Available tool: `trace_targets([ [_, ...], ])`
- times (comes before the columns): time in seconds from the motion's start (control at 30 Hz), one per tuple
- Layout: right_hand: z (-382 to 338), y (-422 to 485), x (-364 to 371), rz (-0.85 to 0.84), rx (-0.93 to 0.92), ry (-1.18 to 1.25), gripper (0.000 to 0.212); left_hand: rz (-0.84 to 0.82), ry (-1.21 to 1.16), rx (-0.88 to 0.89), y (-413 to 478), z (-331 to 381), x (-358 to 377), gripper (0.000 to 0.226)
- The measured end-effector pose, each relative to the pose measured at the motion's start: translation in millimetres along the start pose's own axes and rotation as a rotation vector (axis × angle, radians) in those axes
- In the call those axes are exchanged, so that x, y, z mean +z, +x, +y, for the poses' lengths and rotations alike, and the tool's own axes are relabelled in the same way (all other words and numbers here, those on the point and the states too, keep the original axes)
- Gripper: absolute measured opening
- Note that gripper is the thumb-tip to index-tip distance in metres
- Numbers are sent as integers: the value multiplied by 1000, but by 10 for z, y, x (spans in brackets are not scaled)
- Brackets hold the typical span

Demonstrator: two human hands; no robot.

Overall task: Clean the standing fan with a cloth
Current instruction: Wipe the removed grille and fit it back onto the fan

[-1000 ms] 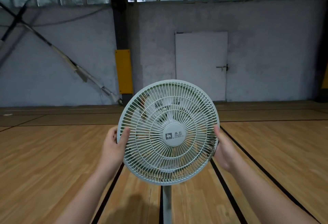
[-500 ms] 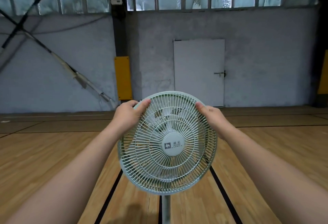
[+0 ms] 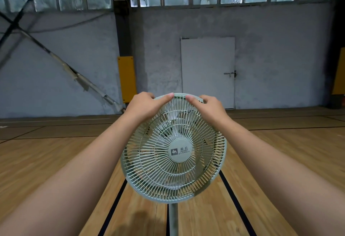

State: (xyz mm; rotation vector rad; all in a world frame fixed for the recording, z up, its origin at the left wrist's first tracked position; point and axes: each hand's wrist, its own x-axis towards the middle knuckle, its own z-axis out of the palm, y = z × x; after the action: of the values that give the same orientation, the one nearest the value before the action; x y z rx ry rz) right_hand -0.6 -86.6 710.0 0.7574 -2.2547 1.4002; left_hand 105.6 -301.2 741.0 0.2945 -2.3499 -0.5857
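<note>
wooden court floor (image 3: 56, 161), grey wall (image 3: 280, 58), white door (image 3: 207, 71).

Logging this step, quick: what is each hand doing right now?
Left hand: grips the top rim of the fan.
Right hand: grips the same rim beside it.

"CAMEL" beneath Chinese characters on the fan's hub badge (image 3: 180, 151)

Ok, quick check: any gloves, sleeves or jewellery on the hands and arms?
No. The left hand and right hand are bare, with no gloves, rings or watch visible; both forearms show no sleeves down to the frame edge.
</note>
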Motion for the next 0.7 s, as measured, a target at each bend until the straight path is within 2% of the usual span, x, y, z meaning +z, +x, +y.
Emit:
trace_targets([
  [0.27, -15, -3, 8, 17, 30, 2, 78, -19, -12, -24, -37, 10, 36, 95],
  [0.33, 59, -67, -3, 48, 18, 28, 73, -81, -64, -42, -75, -73, -11, 106],
  [0.4, 230, -191, -21, 117, 69, 116, 66, -127, -231, -125, -161, -235, -71, 114],
  [0.5, 664, -501, 53, 267, 293, 306, 55, -199, -704, -348, -440, -674, -89, 90],
  [0.57, 1013, -751, 174, 322, 458, 368, 52, -180, -912, -488, -703, -987, 43, 81],
  [0.63, 1372, -1021, 365, 322, 588, 395, 45, -136, -905, -564, -977, -1262, 337, 52],
  [0.7, 1641, -1296, 572, 267, 688, 432, 30, -121, -829, -558, -1234, -1418, 690, 26],
])
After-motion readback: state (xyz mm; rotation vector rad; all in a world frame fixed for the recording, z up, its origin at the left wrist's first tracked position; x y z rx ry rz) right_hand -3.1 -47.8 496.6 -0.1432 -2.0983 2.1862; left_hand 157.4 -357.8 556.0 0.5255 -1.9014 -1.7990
